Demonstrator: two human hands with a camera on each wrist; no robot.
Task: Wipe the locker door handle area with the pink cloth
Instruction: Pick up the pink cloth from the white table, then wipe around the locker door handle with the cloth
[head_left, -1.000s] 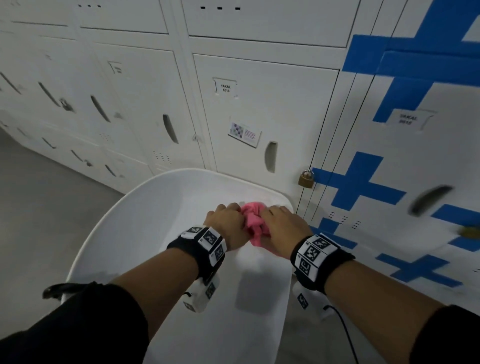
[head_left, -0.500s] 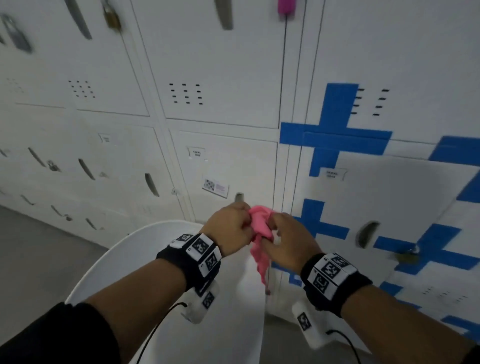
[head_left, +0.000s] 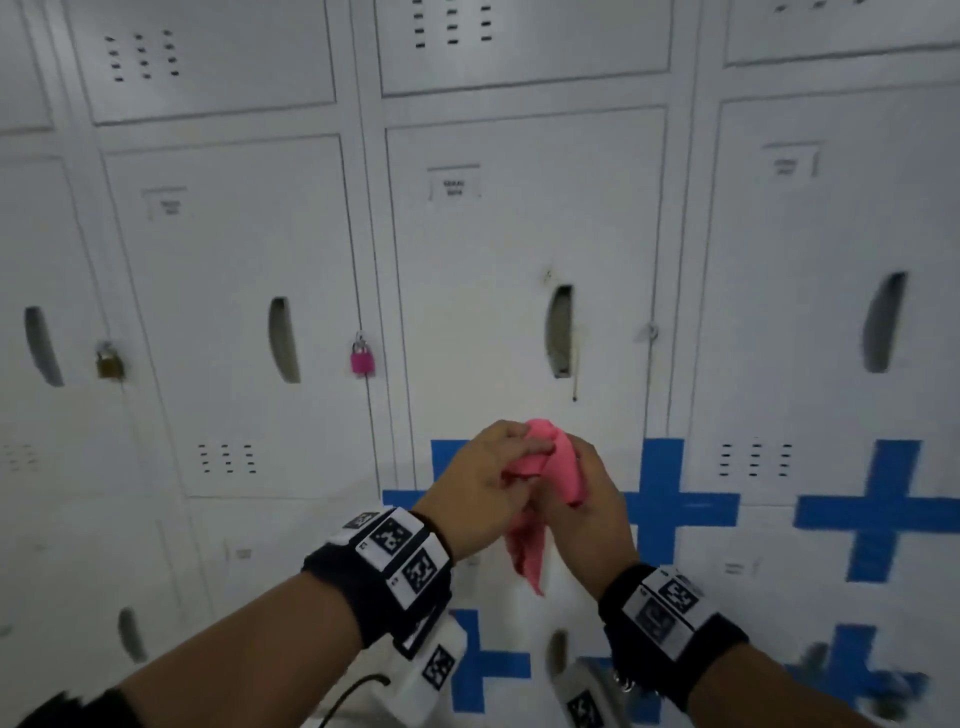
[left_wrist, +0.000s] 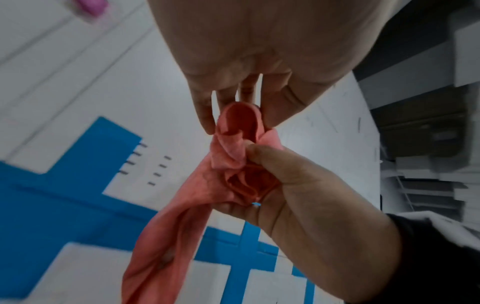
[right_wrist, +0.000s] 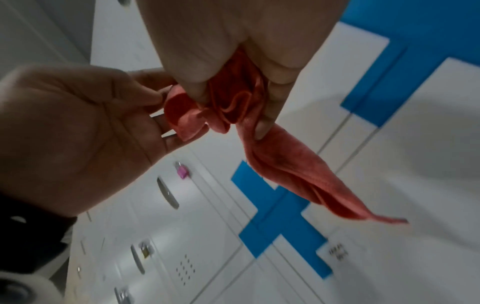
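I hold the pink cloth (head_left: 558, 465) bunched between both hands, a little in front of the white lockers. My left hand (head_left: 527, 449) pinches its top fold with fingertips and thumb, as the left wrist view shows (left_wrist: 235, 118). My right hand (head_left: 584, 478) grips the crumpled middle (right_wrist: 233, 102), and a loose tail (right_wrist: 311, 181) hangs down. The nearest locker door handle recess (head_left: 560, 330) is straight above the hands, apart from the cloth, with a dark streak running down below it.
More white locker doors with recessed handles (head_left: 283, 340) stand on both sides. A pink padlock (head_left: 362, 357) and a brass padlock (head_left: 109, 362) hang to the left. Blue tape crosses (head_left: 662, 506) mark the lower doors behind and right of my hands.
Both hands have lifted the cloth off the white chair and raised it before the lockers. My view has swung up, so the chair is out of sight and a higher locker row shows.
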